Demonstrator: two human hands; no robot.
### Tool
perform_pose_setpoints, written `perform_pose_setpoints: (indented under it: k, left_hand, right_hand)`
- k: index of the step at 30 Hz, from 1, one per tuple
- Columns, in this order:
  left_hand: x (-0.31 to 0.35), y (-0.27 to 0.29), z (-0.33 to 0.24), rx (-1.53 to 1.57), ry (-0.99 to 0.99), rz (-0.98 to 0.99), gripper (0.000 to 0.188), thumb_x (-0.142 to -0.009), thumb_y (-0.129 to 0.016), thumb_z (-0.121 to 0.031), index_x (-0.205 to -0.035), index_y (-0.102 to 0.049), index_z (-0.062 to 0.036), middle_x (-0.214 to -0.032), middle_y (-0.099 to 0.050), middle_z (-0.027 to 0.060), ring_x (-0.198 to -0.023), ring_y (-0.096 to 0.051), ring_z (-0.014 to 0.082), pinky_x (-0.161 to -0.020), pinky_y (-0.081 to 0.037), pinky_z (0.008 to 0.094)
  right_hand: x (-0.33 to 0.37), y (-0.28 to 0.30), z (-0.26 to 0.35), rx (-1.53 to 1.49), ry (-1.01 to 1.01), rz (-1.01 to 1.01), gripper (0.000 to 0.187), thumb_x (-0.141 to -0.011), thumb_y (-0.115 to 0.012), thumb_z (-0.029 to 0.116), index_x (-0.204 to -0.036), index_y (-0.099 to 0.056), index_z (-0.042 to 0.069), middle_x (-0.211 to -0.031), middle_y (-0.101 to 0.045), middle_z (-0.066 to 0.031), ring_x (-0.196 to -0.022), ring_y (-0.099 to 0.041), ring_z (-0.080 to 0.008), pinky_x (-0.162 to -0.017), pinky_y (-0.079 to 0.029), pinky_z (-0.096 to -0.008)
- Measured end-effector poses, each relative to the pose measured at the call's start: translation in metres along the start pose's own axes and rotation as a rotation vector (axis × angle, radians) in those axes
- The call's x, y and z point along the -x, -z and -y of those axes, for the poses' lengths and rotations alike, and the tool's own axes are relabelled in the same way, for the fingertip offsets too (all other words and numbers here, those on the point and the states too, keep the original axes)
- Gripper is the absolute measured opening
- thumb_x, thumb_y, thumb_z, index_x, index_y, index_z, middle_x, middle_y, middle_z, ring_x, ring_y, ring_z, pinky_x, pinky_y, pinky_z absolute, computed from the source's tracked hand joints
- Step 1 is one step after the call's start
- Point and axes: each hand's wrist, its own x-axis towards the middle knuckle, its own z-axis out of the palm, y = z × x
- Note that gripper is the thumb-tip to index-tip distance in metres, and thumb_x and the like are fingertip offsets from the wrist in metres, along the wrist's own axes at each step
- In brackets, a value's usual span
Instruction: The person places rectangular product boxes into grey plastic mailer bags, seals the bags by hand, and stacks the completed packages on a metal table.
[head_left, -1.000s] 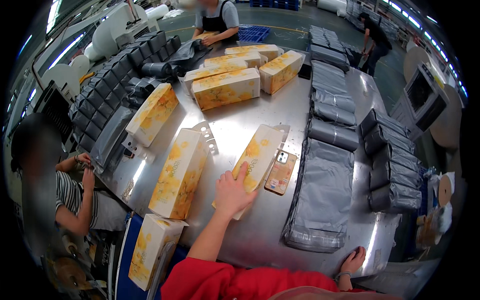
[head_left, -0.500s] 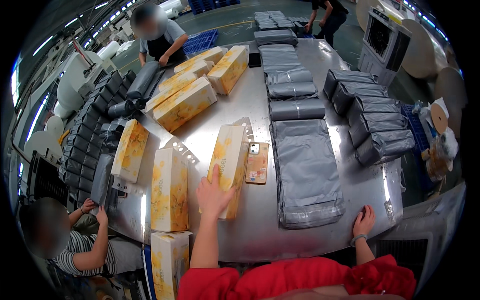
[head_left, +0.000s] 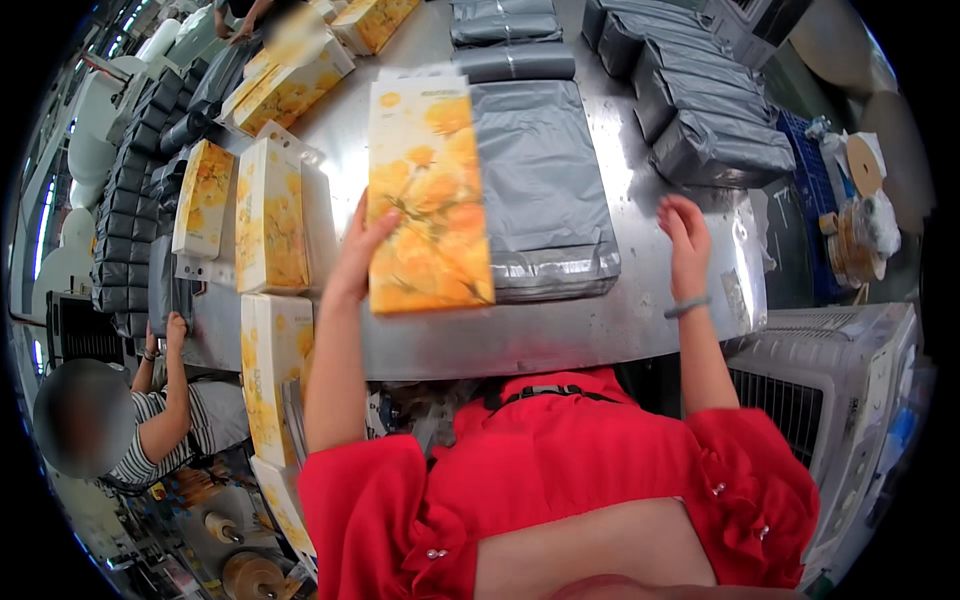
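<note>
head view: left hand [head_left: 358,262] grips the left edge of a long yellow flowered box [head_left: 425,195], lifted over the metal table [head_left: 560,335] near its front edge and partly covering a flat grey bag [head_left: 545,180]. right hand [head_left: 688,240] hovers open, fingers spread, holding nothing, just right of that bag. more yellow boxes [head_left: 268,230] lie to the left.

Left hand [head_left: 355,262] apparently grips yellow flowered box [head_left: 425,200] above table [head_left: 560,335].
</note>
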Motion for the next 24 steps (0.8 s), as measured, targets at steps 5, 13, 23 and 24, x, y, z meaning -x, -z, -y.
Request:
perform_pose_setpoints:
  k: [5,13,23,24]
  left_hand:
    - [0.034,-0.051,0.111,-0.385,0.233,0.231,0.06,-0.084,-0.064,-0.026,-0.134,-0.039,-0.0038,-0.126,-0.052,0.0132,-0.107,-0.056,0.0198,-0.086,-0.047,0.0306]
    - [-0.05,-0.088,0.148,-1.672,-0.656,0.164,0.022,-0.073,-0.059,-0.009,-0.094,-0.058,-0.0023,-0.108,-0.058,0.0134,-0.097,-0.058,0.0263,-0.072,-0.05,0.034]
    - [-0.028,-0.098,0.125,-0.959,-0.852,-0.193,0.007,-0.078,-0.054,0.003,-0.085,-0.052,0.0036,-0.093,-0.056,0.0155,-0.079,-0.057,0.0302,-0.066,-0.048,0.0326]
    - [-0.022,-0.095,0.14,-0.998,-1.103,-0.246,0.008,-0.079,-0.054,0.002,-0.085,-0.051,0.0047,-0.09,-0.055,0.0146,-0.078,-0.056,0.0296,-0.066,-0.048,0.0309]
  right_hand:
    - [-0.052,-0.062,-0.022,0.151,0.124,0.388,0.035,-0.093,-0.051,0.017,-0.125,-0.049,0.003,-0.114,-0.059,-0.0072,-0.101,-0.056,-0.0175,-0.091,-0.043,-0.0306]
    - [-0.016,-0.023,-0.062,-0.102,-0.359,0.438,0.02,-0.093,-0.046,0.013,-0.108,-0.053,0.002,-0.104,-0.059,-0.0046,-0.093,-0.057,-0.0157,-0.083,-0.044,-0.029]
    - [0.014,-0.04,-0.044,0.631,0.494,0.22,0.015,-0.077,-0.058,-0.001,-0.092,-0.055,0.003,-0.087,-0.055,-0.0136,-0.079,-0.054,-0.0352,-0.066,-0.046,-0.0396]
    - [0.021,-0.039,-0.045,0.612,0.541,0.171,0.015,-0.077,-0.058,-0.001,-0.091,-0.055,0.003,-0.087,-0.055,-0.0132,-0.079,-0.055,-0.035,-0.066,-0.046,-0.0397]
